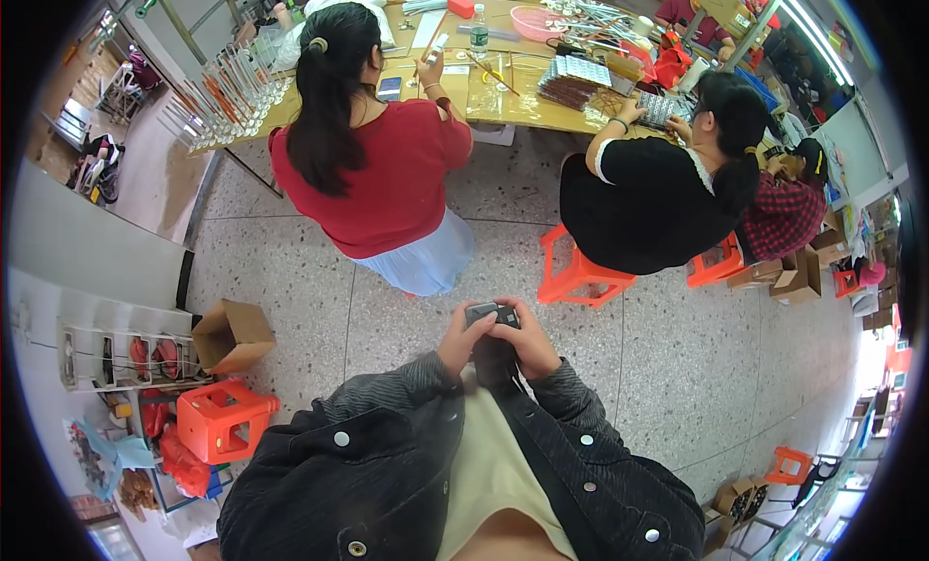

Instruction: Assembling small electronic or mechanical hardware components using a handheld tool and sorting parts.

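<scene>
In front of my chest, both hands grip a small black and grey box-shaped device (507, 315), whose exact kind I cannot make out. My left hand (459, 346) is closed on its left side, the thumb lying across the near face. From the other side my right hand (533, 346) holds it, with that thumb also on the near face. Something dark, like a strap or cable, hangs below it between my wrists. The undersides of the fingers are hidden.
Ahead, people sit at a long work table (464, 94) loaded with rods, trays and a bottle (479, 30). An orange stool (581, 271) stands under the person in black. To my left are an open cardboard box (232, 336) and another orange stool (224, 421).
</scene>
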{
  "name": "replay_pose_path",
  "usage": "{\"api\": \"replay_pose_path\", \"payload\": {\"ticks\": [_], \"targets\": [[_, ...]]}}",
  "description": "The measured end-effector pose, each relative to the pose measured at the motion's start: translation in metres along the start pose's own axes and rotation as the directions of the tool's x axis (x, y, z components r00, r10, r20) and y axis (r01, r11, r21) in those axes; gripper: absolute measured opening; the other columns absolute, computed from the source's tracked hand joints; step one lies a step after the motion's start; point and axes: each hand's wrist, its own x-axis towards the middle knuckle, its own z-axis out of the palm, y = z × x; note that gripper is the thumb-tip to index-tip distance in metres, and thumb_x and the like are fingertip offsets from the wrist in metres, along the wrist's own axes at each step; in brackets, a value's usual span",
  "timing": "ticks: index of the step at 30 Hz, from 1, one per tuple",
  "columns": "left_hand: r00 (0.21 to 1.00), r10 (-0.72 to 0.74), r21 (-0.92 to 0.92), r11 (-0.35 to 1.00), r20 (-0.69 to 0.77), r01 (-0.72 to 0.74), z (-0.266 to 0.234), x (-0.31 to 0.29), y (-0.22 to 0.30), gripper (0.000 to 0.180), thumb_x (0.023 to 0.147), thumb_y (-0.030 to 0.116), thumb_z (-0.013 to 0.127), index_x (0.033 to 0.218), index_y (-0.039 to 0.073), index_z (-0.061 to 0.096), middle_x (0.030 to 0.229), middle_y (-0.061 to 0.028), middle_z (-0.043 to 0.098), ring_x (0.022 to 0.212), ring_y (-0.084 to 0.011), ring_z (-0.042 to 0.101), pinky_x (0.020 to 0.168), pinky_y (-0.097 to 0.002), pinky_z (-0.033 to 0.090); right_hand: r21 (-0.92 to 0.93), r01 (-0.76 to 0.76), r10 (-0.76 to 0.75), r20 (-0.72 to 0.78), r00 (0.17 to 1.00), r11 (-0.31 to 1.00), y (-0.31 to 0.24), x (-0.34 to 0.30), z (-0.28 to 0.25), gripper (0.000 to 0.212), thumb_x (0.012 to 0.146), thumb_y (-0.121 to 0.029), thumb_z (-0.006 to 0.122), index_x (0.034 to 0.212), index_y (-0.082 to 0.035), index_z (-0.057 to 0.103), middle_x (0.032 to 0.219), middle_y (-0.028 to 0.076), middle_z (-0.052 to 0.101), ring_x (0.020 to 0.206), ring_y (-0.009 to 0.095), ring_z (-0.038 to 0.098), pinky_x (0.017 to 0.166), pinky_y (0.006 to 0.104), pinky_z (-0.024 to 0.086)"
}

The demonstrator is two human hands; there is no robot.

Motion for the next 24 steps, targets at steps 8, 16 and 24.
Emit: {"api": "replay_pose_path", "payload": {"ticks": [8,16,24], "targets": [[0.998,0.034,-0.061,0.998,0.046,-0.031,0.007,0.007,-0.007,0.051,0.091,0.034,0.057,0.133,0.013,0.036,0.118,-0.0086,0.052,0.104,-0.0176,0.056,0.086,-0.0304,0.048,-0.026,0.022,-0.024,-0.049,0.999,0.999,-0.003,-0.005,-0.007,0.058,0.079,-0.014,0.070,0.128,-0.003,0.043,0.112,0.012,0.055,0.100,0.019,0.057,0.086,0.0306,0.048],[0.997,-0.015,-0.023,1.000,0.082,0.017,0.038,0.008,-0.005,0.049,0.092,0.033,0.056,0.133,0.012,0.036,0.119,-0.0084,0.052,0.108,-0.0181,0.054,0.089,-0.0322,0.047,0.013,0.044,-0.043,-0.057,0.997,0.999,-0.010,-0.020,-0.030,0.060,0.078,-0.013,0.071,0.129,-0.002,0.041,0.113,0.013,0.055,0.101,0.019,0.057,0.087,0.0311,0.048],[0.995,-0.029,0.036,0.999,0.098,0.026,0.069,0.019,-0.018,0.050,0.093,0.031,0.057,0.134,0.012,0.035,0.119,-0.0085,0.052,0.106,-0.0184,0.055,0.087,-0.0321,0.049,0.076,0.057,-0.050,-0.081,0.995,0.996,-0.007,-0.033,-0.067,0.058,0.079,-0.010,0.070,0.128,-0.003,0.042,0.111,0.012,0.057,0.098,0.018,0.059,0.084,0.0306,0.050]]}}
